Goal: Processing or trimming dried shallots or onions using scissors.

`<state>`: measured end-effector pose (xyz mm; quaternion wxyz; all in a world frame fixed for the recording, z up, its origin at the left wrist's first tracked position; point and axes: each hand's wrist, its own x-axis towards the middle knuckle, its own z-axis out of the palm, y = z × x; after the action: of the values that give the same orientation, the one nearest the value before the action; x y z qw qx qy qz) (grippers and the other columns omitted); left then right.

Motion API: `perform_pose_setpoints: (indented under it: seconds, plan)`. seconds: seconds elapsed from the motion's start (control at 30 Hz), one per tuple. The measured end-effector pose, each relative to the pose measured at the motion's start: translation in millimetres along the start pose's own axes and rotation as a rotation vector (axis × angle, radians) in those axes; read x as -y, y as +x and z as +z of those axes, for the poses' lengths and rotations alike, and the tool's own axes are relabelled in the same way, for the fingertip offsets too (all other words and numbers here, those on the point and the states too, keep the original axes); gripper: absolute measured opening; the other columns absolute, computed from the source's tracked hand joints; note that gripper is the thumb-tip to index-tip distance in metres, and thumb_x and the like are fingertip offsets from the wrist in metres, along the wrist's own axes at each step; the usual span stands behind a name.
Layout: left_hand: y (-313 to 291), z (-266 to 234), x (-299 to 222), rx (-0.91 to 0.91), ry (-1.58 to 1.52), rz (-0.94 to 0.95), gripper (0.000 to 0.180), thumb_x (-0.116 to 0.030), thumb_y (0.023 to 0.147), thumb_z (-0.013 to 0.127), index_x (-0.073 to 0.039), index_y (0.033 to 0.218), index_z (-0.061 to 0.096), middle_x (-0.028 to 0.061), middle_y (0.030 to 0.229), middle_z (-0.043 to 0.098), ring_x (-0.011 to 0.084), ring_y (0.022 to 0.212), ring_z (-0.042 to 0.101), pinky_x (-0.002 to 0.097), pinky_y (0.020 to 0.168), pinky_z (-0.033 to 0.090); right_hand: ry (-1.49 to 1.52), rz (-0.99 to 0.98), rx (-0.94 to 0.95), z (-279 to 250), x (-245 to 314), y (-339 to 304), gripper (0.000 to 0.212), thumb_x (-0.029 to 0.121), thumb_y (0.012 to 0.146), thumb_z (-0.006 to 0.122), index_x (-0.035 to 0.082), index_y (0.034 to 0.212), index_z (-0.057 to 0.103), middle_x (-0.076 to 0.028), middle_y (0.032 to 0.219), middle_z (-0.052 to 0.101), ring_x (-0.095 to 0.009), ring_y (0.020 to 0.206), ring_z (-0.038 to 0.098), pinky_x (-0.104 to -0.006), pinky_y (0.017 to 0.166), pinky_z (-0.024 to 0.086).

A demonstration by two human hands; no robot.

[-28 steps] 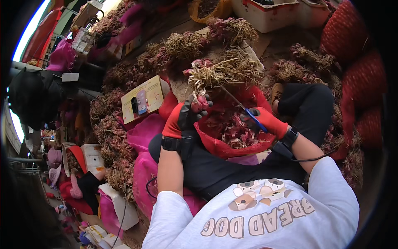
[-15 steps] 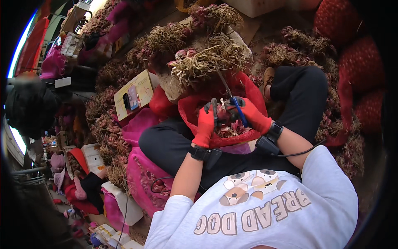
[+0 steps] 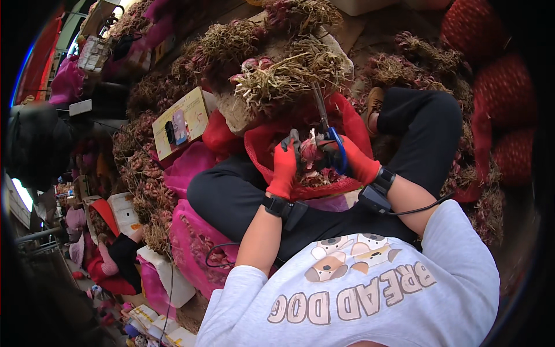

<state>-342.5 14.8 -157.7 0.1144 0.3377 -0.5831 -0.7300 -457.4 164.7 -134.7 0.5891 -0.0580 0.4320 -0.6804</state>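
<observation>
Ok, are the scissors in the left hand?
No, the blue loop of the scissors is at the right hand, with the blades pointing away from the body.

Onion heaps (image 3: 144, 179) and sacks (image 3: 504, 87) suggest a produce workplace.

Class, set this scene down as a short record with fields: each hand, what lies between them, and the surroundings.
Left hand: red-and-black glove, beside the bulb; exact grip unclear
Right hand: similar glove, holding blue-handled scissors
Between hands: reddish bulb
Below hands: open red mesh bag
Ahead: bulb bundles with dry stalks on a pale slab
Person's left: yellow box, pink mesh sack
</observation>
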Motion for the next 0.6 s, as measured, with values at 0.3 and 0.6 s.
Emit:
perform_pose_setpoints:
  seconds: [0.3, 0.6]
  plan:
    - [-4, 1, 10, 0.121, 0.041, 0.159, 0.032, -0.002, 0.081, 0.063, -0.003, 0.112, 0.055, 0.0037, 0.108, 0.061, 0.0122, 0.096, 0.058, 0.0264, 0.079, 0.049, 0.155, -0.021, 0.159, -7, 2, 10, 0.021, 0.019, 0.089, 0.055, 0.003, 0.101, 0.060, -0.002, 0.088, 0.061, -0.014, 0.080, 0.061, -0.0258, 0.069, 0.049]
    - [-13, 14, -5, -0.059, 0.283, 0.507, 0.015, -0.004, 0.090, 0.050, -0.002, 0.102, 0.058, 0.0013, 0.093, 0.060, 0.0102, 0.084, 0.057, 0.0249, 0.075, 0.047, -0.209, -0.185, 0.108, -24, -4, 11, 0.024, 0.016, 0.084, 0.060, -0.002, 0.100, 0.061, -0.004, 0.084, 0.060, -0.013, 0.075, 0.060, -0.0258, 0.067, 0.048]
